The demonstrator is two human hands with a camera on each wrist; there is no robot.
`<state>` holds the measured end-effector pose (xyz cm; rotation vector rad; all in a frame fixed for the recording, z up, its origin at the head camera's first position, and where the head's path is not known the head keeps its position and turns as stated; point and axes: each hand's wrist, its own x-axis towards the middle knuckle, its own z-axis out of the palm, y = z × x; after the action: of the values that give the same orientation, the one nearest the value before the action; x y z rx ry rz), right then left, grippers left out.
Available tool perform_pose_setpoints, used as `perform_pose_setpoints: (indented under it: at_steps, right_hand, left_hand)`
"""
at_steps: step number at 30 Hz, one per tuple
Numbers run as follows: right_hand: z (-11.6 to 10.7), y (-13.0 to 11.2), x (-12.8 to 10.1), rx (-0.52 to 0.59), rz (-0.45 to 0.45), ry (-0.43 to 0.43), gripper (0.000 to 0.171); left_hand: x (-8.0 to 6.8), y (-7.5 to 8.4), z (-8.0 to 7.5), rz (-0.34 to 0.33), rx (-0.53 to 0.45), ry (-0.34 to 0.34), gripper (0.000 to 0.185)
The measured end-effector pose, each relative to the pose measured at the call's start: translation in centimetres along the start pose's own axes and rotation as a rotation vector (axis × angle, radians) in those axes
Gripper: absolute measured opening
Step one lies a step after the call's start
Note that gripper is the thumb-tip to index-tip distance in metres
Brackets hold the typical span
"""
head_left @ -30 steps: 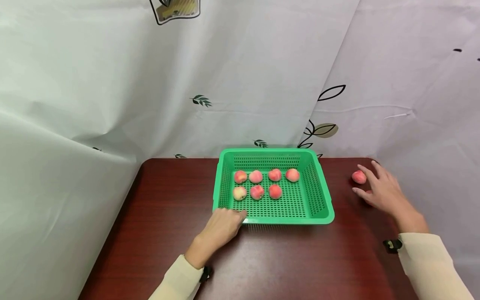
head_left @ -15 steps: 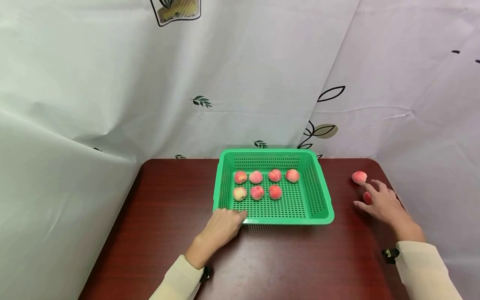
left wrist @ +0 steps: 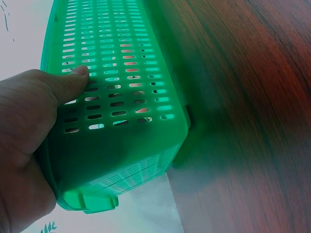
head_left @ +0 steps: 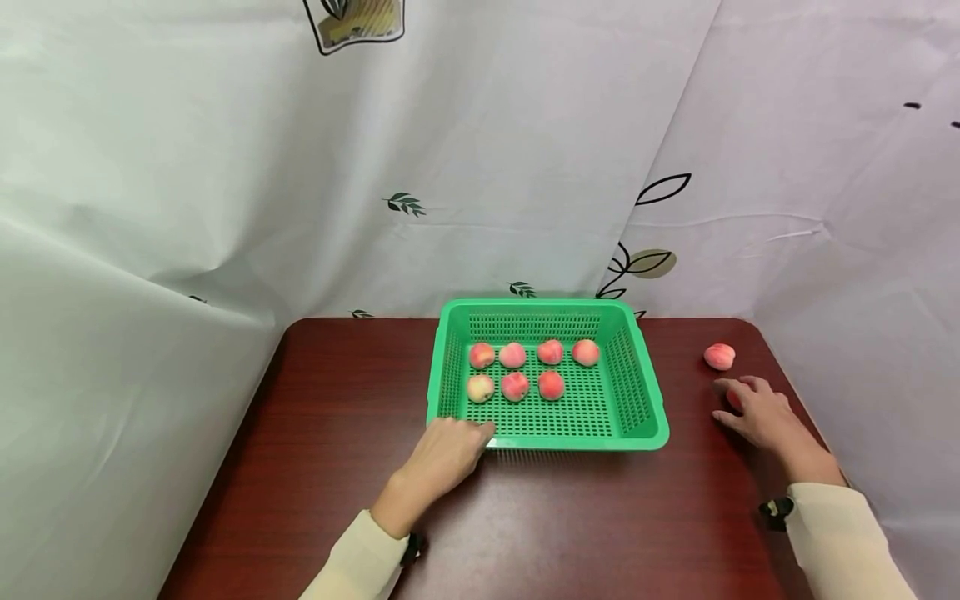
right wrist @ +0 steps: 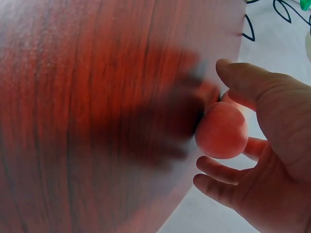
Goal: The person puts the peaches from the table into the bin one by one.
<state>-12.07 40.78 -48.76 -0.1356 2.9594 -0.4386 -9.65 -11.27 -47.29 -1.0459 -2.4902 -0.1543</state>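
Observation:
A green slotted basket (head_left: 645, 408) stands mid-table with several pink peaches (head_left: 513, 385) in two rows inside. My left hand (head_left: 467, 433) grips its near left corner; in the left wrist view the thumb (left wrist: 73, 77) presses the basket wall (left wrist: 131, 97). My right hand (head_left: 738, 402) lies on the table right of the basket, fingers curled round a loose peach (right wrist: 221, 130), which the head view mostly hides. Thumb (right wrist: 243, 80) and fingers enclose that peach. A second loose peach (head_left: 719, 356) lies farther back.
The dark wooden table (head_left: 337, 400) is backed by white curtains with leaf prints. Its right edge runs just beyond my right hand, and the back right corner is close to the far peach.
My right hand drew back from beside the far peach toward me and closed its fingers over the nearer loose peach. The left hand and basket stayed still.

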Motion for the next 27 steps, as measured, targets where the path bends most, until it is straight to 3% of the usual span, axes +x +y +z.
perform_pose_setpoints:
  at_steps: [7,16,27]
  right_hand:
    - [0.28,0.17,0.12,-0.014,0.014,0.002,0.05]
    - [0.75,0.48,0.22,-0.073,-0.032,0.115,0.036]
    - [0.66,0.11,-0.01,-0.032,-0.01,0.161,0.03]
  left_hand:
    - [0.07,0.05,0.07,0.005,0.007,0.007,0.043]
    - [0.07,0.04,0.11,0.009,0.008,0.025,0.043]
    - [0.02,0.0,0.12,-0.007,0.008,-0.002,0.042]
